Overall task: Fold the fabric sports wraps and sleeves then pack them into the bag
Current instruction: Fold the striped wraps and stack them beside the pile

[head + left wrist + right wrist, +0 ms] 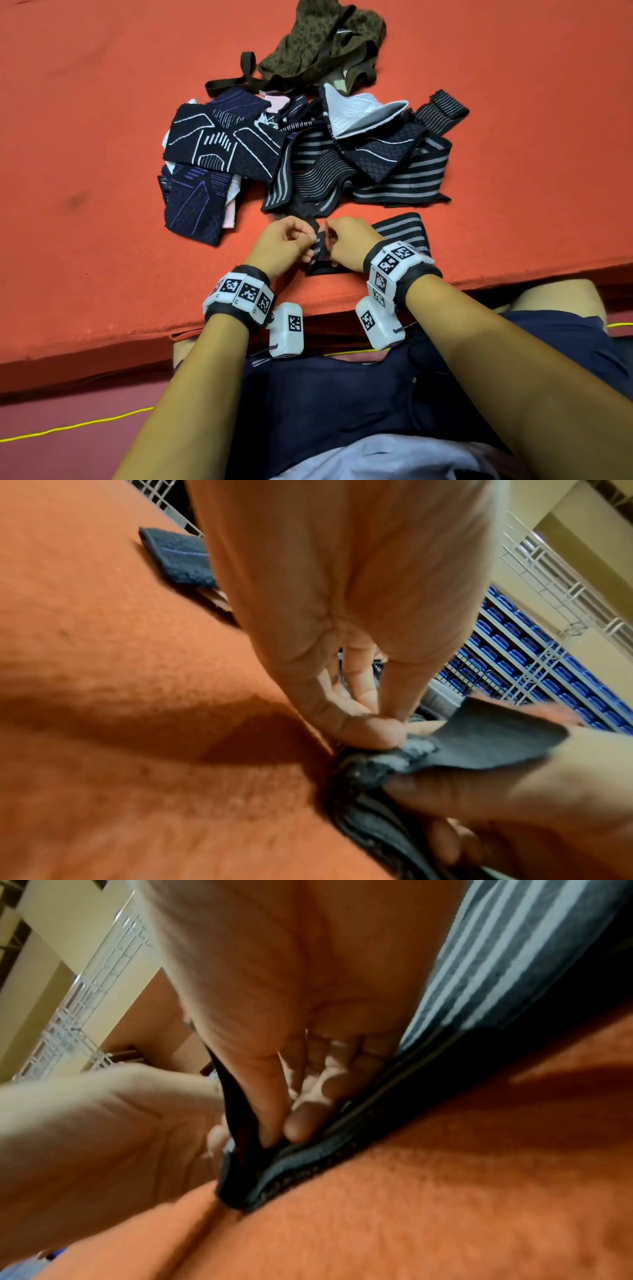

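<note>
Both hands meet at the near edge of the orange mat (102,171), working one striped wrap (404,229). Left hand (284,240): thumb + forefinger clamped on a short dark end tab of the wrap (486,739), other fingers curled in behind. Right hand (349,243): thumb + fingertips (301,1123) pinched on the wrap's folded edge, just right of the left-hand pinch; the rest of the wrap trails away to the right, under and past the right wrist, flat on the mat.

The unfolded pile (301,154) (navy patterned sleeves, more striped wraps, one white piece) sits just beyond the fingertips, well within reach. The olive patterned bag (325,44) lies further out, behind the pile, slumped, straps loose; can't tell if its mouth is open.

Risks, as I judge them:
- The tab looks like hook-and-loop; if so it could snag on the wrap's knit or the fuzzy mat and pull the fold crooked.
- The wrap is stretchy and long, so a loose pinch lets the layers spring apart.
- The wrap's far end lies near the pile, so pulling could drag neighbours along.
- The work is right at the mat's edge, so a slip could drop the wrap off into the lap.
- The bag is floppy and prob. needs one hand to hold it open at packing.
</note>
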A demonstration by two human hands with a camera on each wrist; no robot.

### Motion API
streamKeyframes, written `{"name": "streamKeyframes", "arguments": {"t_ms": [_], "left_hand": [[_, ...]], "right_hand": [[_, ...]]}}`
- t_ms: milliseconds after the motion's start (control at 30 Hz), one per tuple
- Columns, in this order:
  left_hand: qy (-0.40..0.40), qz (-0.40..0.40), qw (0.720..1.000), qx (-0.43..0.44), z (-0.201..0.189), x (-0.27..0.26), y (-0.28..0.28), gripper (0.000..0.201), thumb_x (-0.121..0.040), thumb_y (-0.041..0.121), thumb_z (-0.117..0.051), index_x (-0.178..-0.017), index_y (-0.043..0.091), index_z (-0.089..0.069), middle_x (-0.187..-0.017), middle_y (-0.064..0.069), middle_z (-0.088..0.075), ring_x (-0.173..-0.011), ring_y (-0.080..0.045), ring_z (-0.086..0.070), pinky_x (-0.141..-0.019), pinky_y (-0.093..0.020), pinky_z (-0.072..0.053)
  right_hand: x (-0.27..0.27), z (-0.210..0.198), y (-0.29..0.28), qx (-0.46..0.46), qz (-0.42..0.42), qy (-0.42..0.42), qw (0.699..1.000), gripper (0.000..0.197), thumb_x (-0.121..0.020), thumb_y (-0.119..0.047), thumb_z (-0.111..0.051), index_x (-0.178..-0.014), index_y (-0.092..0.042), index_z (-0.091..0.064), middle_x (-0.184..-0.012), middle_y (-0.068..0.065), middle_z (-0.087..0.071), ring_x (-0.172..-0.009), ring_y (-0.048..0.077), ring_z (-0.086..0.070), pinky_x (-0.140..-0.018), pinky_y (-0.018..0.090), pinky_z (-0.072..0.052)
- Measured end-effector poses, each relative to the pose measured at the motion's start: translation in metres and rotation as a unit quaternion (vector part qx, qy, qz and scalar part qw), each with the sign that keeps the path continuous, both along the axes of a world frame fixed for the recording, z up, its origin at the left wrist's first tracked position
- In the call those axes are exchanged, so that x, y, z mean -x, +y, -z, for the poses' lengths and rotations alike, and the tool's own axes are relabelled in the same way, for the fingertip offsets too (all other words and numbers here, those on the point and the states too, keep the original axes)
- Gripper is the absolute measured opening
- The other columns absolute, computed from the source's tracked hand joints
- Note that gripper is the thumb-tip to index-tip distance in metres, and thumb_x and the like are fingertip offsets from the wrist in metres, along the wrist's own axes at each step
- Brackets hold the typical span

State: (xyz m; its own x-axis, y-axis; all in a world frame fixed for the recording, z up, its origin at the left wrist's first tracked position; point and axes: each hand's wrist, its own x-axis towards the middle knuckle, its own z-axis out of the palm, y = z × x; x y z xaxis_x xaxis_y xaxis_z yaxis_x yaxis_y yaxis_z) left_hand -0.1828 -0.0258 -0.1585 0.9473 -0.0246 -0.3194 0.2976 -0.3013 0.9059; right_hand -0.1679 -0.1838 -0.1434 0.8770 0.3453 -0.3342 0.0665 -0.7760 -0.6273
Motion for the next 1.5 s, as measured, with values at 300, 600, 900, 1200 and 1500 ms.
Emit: {"name": "streamKeyframes", "arguments": {"t_ms": [300, 600, 900, 1200, 1500], "left_hand": [[-0.006, -0.002, 0.997, -0.078, 0.021, -0.010, -0.002, 0.027, -0.087, 0.013, -0.075, -0.089, 0.020, -0.050, -0.064, 0.003, -0.058, -0.055, -0.017, -0.058, -0.067, -0.037, -0.051], [-0.002, 0.001, 0.997, -0.075, 0.021, -0.009, 0.000, 0.023, -0.085, 0.016, -0.077, -0.099, 0.015, -0.059, -0.063, 0.007, -0.059, -0.051, -0.009, -0.055, -0.060, -0.026, -0.049], [-0.002, 0.026, 0.988, -0.151, 0.019, -0.013, -0.002, 0.047, -0.072, 0.030, -0.089, -0.103, 0.012, -0.058, -0.068, 0.007, -0.059, -0.061, -0.010, -0.053, -0.069, -0.034, -0.049], [-0.002, 0.024, 0.981, -0.195, 0.013, -0.015, -0.007, 0.046, -0.069, 0.031, -0.090, -0.096, 0.015, -0.056, -0.073, 0.003, -0.062, -0.062, -0.009, -0.054, -0.058, -0.019, -0.041], [0.044, 0.037, 0.984, -0.170, 0.012, -0.013, -0.007, 0.037, -0.074, 0.032, -0.087, -0.076, 0.018, -0.052, -0.067, 0.001, -0.059, -0.061, -0.015, -0.052, -0.065, -0.029, -0.047]], "right_hand": [[-0.002, -0.015, -0.020, -0.078, -0.027, 0.116, 0.990, 0.065, -0.074, -0.034, -0.087, -0.126, -0.017, -0.052, -0.107, -0.004, -0.064, -0.095, 0.013, -0.061, -0.087, 0.024, -0.047], [-0.009, 0.004, -0.021, -0.030, 0.074, 0.027, 0.996, 0.053, -0.075, -0.014, -0.084, -0.121, -0.020, -0.060, -0.102, -0.003, -0.062, -0.092, 0.015, -0.058, -0.077, 0.023, -0.039], [-0.009, 0.004, -0.012, 0.050, 0.085, -0.019, 0.995, 0.045, -0.080, -0.029, -0.078, -0.120, -0.019, -0.060, -0.114, 0.005, -0.066, -0.106, 0.026, -0.061, -0.092, 0.037, -0.052], [-0.008, -0.006, -0.016, 0.136, 0.112, -0.091, 0.980, 0.035, -0.085, -0.015, -0.067, -0.117, -0.011, -0.054, -0.124, 0.011, -0.052, -0.103, 0.036, -0.061, -0.078, 0.039, -0.048], [-0.010, -0.001, -0.016, 0.125, 0.067, -0.002, 0.990, 0.016, -0.085, -0.016, -0.059, -0.098, -0.013, -0.069, -0.104, 0.010, -0.068, -0.095, 0.032, -0.064, -0.083, 0.040, -0.056]]}}
